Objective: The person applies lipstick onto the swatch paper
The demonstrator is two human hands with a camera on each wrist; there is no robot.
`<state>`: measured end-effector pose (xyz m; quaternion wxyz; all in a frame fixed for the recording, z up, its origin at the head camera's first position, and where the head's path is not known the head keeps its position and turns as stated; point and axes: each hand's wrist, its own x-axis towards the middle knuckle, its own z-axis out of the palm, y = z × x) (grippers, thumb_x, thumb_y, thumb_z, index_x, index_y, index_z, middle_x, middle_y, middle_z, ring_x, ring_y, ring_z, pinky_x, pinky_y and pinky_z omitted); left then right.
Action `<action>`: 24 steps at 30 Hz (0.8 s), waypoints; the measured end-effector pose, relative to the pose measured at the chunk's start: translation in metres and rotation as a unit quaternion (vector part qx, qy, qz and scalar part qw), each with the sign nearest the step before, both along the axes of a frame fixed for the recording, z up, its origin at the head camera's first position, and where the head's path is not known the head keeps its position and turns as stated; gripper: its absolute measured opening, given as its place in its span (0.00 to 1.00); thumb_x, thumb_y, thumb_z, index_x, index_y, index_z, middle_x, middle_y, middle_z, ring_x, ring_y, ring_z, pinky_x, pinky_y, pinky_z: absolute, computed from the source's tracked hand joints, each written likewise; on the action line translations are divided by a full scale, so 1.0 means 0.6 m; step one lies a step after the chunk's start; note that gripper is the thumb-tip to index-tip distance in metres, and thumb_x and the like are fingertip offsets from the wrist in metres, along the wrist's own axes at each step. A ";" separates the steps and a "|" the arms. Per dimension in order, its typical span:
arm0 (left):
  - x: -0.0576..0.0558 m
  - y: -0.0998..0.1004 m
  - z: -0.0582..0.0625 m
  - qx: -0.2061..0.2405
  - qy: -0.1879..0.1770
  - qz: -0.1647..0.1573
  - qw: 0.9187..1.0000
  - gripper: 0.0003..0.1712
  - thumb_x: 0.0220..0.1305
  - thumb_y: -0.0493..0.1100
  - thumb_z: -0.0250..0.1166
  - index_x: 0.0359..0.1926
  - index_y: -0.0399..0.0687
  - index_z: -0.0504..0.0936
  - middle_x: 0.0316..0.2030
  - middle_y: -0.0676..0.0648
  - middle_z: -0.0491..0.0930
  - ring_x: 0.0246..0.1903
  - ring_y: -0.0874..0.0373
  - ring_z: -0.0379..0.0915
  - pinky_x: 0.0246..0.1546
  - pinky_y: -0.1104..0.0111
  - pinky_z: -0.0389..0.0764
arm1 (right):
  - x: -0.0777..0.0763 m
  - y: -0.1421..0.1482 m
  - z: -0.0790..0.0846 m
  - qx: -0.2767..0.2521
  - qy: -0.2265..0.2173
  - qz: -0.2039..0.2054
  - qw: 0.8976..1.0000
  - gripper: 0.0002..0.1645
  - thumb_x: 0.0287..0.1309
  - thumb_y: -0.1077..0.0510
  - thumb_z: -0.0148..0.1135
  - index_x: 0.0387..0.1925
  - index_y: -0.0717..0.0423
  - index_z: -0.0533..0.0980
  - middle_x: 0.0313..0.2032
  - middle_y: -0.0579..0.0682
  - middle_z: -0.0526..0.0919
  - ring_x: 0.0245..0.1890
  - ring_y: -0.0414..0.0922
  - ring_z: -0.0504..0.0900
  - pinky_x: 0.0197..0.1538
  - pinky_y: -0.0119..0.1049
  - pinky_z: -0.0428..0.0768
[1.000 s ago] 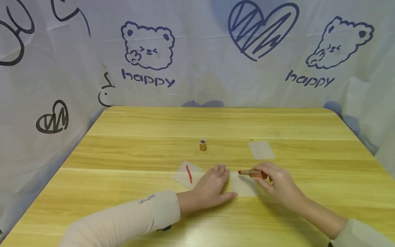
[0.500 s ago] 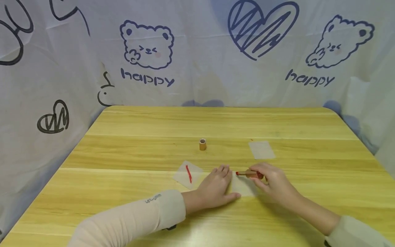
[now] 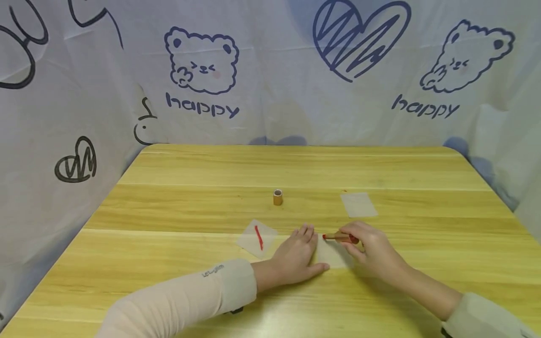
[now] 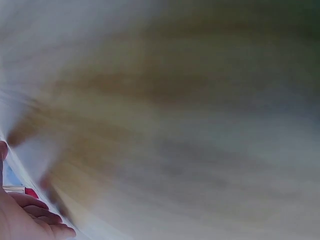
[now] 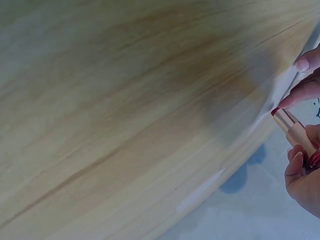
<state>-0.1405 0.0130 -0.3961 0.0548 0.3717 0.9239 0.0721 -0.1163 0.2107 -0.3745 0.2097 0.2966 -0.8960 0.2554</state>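
Observation:
My right hand (image 3: 376,251) pinches an uncapped lipstick (image 3: 347,237) between thumb and fingers, its red tip pointing left. The tip is close over the upper part of a small square of thin whitish paper (image 3: 334,257). Flat on the table, my left hand (image 3: 294,256) rests with fingers extended at that square's left edge. In the right wrist view the lipstick (image 5: 296,132) shows a gold body and a shiny red base. The left wrist view catches part of the left hand (image 4: 25,220) at its lower left corner, beside the red tip.
Left of the left hand lies another paper square (image 3: 247,240) bearing a red stroke (image 3: 258,238). The lipstick cap (image 3: 277,198) stands upright farther back. A third, unmarked square (image 3: 359,205) lies at the back right. White cloth (image 3: 270,70) with drawings hangs behind the wooden table (image 3: 190,169).
The right hand has shifted slightly left with the lipstick, and the left hand has slid a little to the right. The cap and the other papers stay put.

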 end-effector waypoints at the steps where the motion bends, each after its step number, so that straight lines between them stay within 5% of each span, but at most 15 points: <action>1: 0.000 0.000 0.000 -0.002 0.001 0.000 1.000 0.43 0.65 0.65 0.49 0.64 0.32 0.63 0.67 0.35 0.58 0.69 0.46 0.52 0.68 0.59 0.60 | 0.000 0.000 0.000 0.000 -0.003 0.000 1.000 0.18 0.37 0.73 0.71 0.36 0.64 0.79 0.32 0.50 0.82 0.26 0.34 0.73 0.24 0.23 0.73; 11: -0.001 0.004 0.000 -0.018 -0.006 0.005 1.000 0.42 0.65 0.64 0.50 0.64 0.33 0.63 0.67 0.36 0.58 0.69 0.47 0.51 0.69 0.63 0.58 | -0.002 0.001 0.000 0.018 -0.021 0.007 1.000 0.18 0.38 0.73 0.70 0.36 0.64 0.79 0.35 0.52 0.83 0.28 0.37 0.77 0.28 0.24 0.77; 24: -0.004 0.007 0.002 -0.030 -0.021 0.005 0.999 0.42 0.65 0.64 0.50 0.64 0.33 0.64 0.67 0.36 0.58 0.69 0.48 0.51 0.69 0.63 0.56 | -0.011 -0.016 0.032 0.089 -0.059 0.011 0.994 0.13 0.41 0.71 0.69 0.34 0.61 0.80 0.33 0.51 0.82 0.31 0.43 0.79 0.33 0.32 0.80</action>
